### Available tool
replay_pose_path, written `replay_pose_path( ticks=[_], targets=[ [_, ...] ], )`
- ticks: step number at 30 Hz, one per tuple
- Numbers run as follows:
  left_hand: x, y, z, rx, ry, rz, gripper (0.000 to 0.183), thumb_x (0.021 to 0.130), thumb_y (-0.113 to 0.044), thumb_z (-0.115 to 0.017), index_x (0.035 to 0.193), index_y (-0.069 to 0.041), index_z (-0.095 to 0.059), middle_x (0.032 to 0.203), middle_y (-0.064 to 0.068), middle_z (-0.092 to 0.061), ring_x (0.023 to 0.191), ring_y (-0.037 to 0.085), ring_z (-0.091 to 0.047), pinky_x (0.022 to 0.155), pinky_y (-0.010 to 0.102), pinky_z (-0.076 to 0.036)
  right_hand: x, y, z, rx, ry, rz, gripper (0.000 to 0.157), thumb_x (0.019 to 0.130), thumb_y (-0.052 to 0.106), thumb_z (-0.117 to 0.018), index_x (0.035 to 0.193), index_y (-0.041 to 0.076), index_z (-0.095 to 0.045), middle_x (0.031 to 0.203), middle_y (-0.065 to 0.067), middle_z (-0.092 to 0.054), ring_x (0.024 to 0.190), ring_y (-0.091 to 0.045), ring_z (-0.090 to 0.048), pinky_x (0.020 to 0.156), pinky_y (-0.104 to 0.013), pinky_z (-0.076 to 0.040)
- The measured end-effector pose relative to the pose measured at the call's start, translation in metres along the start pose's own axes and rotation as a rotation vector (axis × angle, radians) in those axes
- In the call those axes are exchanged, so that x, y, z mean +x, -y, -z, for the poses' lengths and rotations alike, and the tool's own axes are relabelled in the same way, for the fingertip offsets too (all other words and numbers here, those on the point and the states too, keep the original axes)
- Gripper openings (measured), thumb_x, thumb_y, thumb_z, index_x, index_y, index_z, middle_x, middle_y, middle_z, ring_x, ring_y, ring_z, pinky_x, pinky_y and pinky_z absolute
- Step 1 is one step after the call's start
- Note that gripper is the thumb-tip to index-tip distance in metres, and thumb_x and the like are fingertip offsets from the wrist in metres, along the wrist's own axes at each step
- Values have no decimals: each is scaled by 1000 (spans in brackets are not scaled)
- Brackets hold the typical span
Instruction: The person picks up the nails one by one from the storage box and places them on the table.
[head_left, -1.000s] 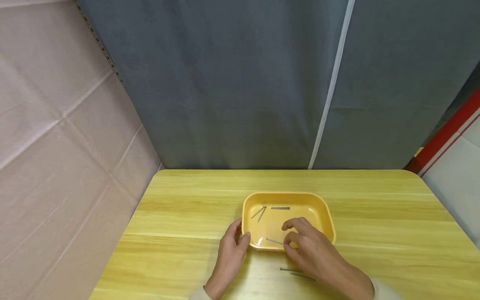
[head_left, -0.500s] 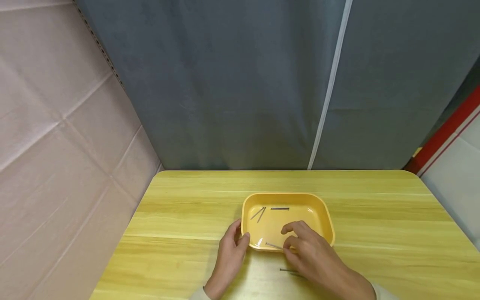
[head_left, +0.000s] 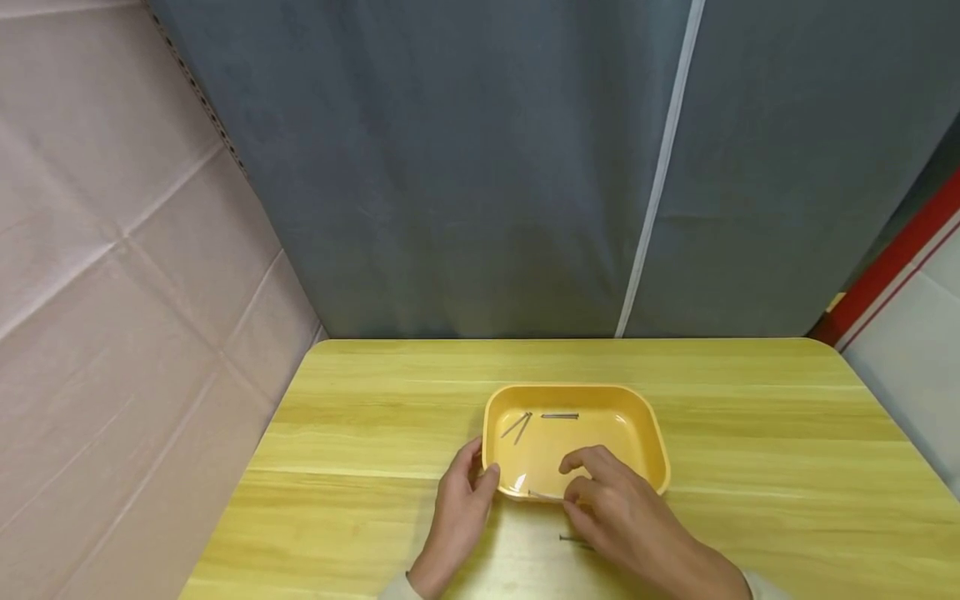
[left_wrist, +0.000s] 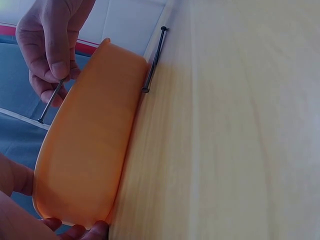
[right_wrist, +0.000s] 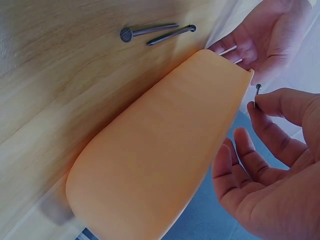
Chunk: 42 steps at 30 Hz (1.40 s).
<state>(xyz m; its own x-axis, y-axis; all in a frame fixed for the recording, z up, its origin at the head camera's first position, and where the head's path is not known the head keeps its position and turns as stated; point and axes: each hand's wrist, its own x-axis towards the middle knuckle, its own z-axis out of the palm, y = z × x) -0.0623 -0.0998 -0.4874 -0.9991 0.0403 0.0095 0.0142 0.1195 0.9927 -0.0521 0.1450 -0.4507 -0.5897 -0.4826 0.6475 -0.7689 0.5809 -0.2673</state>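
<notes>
One nail (left_wrist: 51, 101) is sitting in your right grip (head_left: 626, 504), pinched between thumb and finger toward the end opposite its head; only the shank is parting those tips, and the other fingers are curving loosely around nothing. It is probably behaving as a light, stiff, hardy piece, its slim smooth shank likely rolling or slipping easily, so you are best pinching nearer mid-shank. Its head is pointing left out of the pinch, just above the near rim of the yellow tray (head_left: 536, 457). Your left grip (head_left: 465, 500) is holding the tray's left end, thumb at the rim and fingers against the outer wall. Two loose nails (right_wrist: 171, 36) are lying on the table (head_left: 360, 417) just in front of the tray, partly hidden by your right grip in the head view. More nails (head_left: 560, 416) are lying inside, toward the far side.
</notes>
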Motion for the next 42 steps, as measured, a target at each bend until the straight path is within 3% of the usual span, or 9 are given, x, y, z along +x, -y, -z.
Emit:
replay_pose_path(
  ticks=[16,28,42],
  targets=[
    [0,-2,0,16,-1,2,54,109,-9,-64,158,6,-48,146,25,-64,126,35,-69,100,27,-60,-5,1,-2,4,-29,44,25,70,-4,-82,76,19,-73,109,3,-67,92,-12,-57,74,-16,-50],
    [3,-2,-1,32,-26,4,52,108,-8,-66,157,5,-51,146,25,-65,128,36,-68,101,27,-59,-6,5,0,7,-2,32,21,72,1,-87,78,17,-76,109,4,-67,94,-11,-57,79,-19,-50],
    [1,-2,-1,45,-31,22,52,108,-8,-65,157,5,-51,146,26,-65,127,36,-68,100,26,-60,-14,12,-1,25,30,37,20,73,1,-84,79,18,-75,109,7,-67,97,-9,-60,85,-19,-52]
  ],
)
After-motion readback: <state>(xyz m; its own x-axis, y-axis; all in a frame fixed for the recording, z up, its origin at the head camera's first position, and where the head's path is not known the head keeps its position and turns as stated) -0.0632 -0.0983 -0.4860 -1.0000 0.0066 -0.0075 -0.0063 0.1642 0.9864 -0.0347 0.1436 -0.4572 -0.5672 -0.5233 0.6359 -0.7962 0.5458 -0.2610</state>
